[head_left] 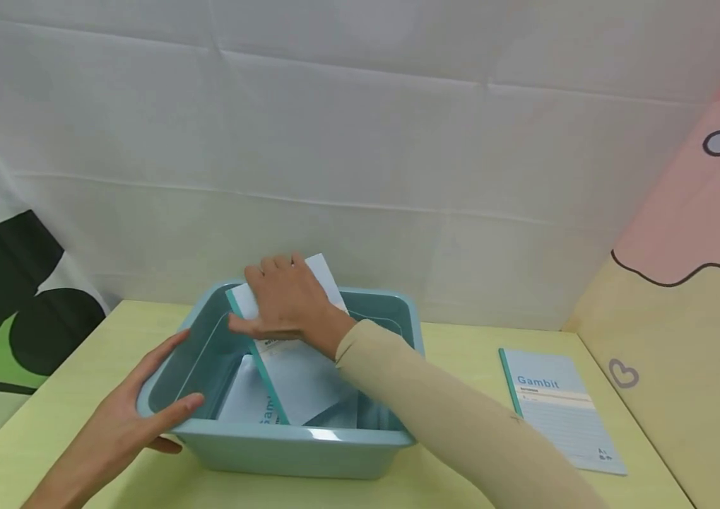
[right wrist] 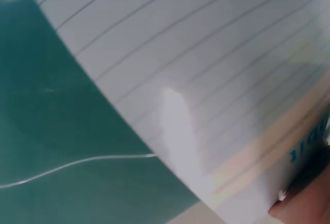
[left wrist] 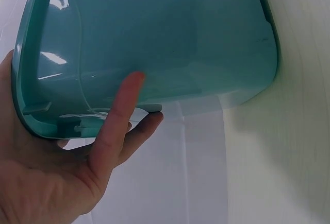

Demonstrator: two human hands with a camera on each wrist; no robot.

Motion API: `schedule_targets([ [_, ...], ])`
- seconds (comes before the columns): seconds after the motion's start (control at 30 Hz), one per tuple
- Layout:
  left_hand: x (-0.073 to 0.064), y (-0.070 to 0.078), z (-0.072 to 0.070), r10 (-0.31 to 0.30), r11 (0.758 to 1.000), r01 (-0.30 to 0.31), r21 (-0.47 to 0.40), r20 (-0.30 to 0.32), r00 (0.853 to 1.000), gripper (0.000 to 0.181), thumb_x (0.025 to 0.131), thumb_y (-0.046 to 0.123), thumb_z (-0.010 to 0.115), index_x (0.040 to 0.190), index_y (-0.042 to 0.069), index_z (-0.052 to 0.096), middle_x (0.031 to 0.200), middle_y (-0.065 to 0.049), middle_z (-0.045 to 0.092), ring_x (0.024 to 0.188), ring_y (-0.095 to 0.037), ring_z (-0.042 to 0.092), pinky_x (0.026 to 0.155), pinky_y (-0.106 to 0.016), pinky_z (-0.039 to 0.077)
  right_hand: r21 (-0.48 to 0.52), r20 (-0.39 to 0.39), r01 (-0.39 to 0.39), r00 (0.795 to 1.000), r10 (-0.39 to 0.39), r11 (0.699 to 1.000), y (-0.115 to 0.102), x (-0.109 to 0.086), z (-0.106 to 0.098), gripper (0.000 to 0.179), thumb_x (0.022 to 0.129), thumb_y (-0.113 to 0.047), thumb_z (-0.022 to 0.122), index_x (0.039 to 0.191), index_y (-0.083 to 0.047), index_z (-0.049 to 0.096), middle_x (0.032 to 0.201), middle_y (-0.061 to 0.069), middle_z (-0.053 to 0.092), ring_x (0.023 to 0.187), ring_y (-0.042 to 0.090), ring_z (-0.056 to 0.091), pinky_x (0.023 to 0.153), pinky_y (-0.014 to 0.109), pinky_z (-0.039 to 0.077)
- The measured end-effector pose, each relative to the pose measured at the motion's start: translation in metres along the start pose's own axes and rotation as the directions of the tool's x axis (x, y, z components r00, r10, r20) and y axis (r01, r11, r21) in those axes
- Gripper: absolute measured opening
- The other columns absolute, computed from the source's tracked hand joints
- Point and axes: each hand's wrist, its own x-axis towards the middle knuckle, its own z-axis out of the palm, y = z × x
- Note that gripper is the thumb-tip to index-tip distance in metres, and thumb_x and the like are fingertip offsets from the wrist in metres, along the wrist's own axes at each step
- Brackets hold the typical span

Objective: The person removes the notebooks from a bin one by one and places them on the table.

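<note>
A blue-green plastic basin (head_left: 296, 456) stands on the table. My right hand (head_left: 286, 300) holds a white notebook (head_left: 309, 392) with a teal spine, tilted inside the basin; its ruled cover fills much of the right wrist view, where a fingertip (right wrist: 304, 203) shows at the edge. Beneath it, another notebook (head_left: 239, 406) lies on the basin floor, partly covered. My left hand (head_left: 121, 424) grips the basin's near left corner, thumb over the rim and fingers spread along the side. In the left wrist view those fingers (left wrist: 111, 136) lie against the basin wall.
On the pale yellow table (head_left: 461, 346), a "Gambit" notebook (head_left: 557, 417) lies flat to the right of the basin. A white cloth (head_left: 360, 141) hangs behind, and a pink and cream printed panel (head_left: 684, 339) borders the right side.
</note>
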Motion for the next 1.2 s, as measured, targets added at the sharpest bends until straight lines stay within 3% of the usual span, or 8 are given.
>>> schedule_targets([
  [0.27, -0.001, -0.001, 0.0, 0.013, 1.0, -0.013, 0.0, -0.012, 1.0, 0.09, 0.103, 0.045, 0.062, 0.165, 0.047, -0.004, 0.169, -0.03, 0.008, 0.13, -0.056, 0.045, 0.07, -0.043, 0.066, 0.091, -0.027, -0.177, 0.983, 0.18, 0.98, 0.025, 0.004, -0.014, 0.053, 0.092, -0.07, 0.043, 0.113, -0.024, 0.061, 0.101, -0.006, 0.062, 0.098, 0.015, 0.058, 0.092, 0.036, 0.042],
  [0.47, -0.004, -0.004, -0.003, -0.017, 1.0, 0.017, 0.002, -0.008, 1.0, 0.09, 0.103, 0.047, 0.06, 0.165, 0.047, -0.006, 0.168, -0.032, 0.006, 0.13, -0.059, 0.045, 0.072, -0.045, 0.066, 0.159, 0.021, -0.28, 0.96, 0.28, 0.947, 0.038, 0.007, -0.03, 0.055, 0.093, -0.07, 0.043, 0.108, -0.022, 0.065, 0.092, -0.003, 0.064, 0.091, 0.02, 0.061, 0.092, 0.04, 0.044],
  [0.6, -0.002, -0.004, -0.002, -0.015, 1.0, 0.015, 0.009, -0.015, 1.0, 0.091, 0.103, 0.047, 0.06, 0.165, 0.047, -0.007, 0.169, -0.032, 0.006, 0.13, -0.059, 0.045, 0.072, -0.043, 0.066, 0.2, 0.061, -0.31, 0.951, 0.304, 0.929, 0.046, 0.008, -0.04, 0.059, 0.094, -0.068, 0.041, 0.117, -0.019, 0.065, 0.09, -0.001, 0.066, 0.087, 0.022, 0.062, 0.096, 0.044, 0.045],
  [0.87, 0.001, -0.006, -0.002, 0.004, 1.0, -0.003, 0.018, -0.034, 0.999, 0.092, 0.102, 0.047, 0.062, 0.165, 0.046, -0.005, 0.169, -0.031, 0.007, 0.13, -0.058, 0.046, 0.071, -0.041, 0.066, 0.239, 0.134, -0.364, 0.93, 0.341, 0.9, 0.066, -0.005, -0.044, 0.059, 0.092, -0.066, 0.041, 0.118, -0.019, 0.064, 0.093, -0.003, 0.067, 0.09, 0.021, 0.062, 0.101, 0.047, 0.043],
  [1.2, 0.002, -0.008, -0.002, 0.013, 0.999, -0.012, 0.033, -0.046, 0.999, 0.092, 0.102, 0.047, 0.062, 0.166, 0.045, -0.005, 0.168, -0.032, 0.008, 0.129, -0.06, 0.045, 0.071, -0.042, 0.066, 0.289, 0.276, -0.472, 0.874, 0.399, 0.833, 0.089, -0.025, -0.042, 0.066, 0.093, -0.066, 0.036, 0.128, -0.015, 0.057, 0.109, -0.001, 0.066, 0.107, 0.024, 0.06, 0.108, 0.05, 0.04],
])
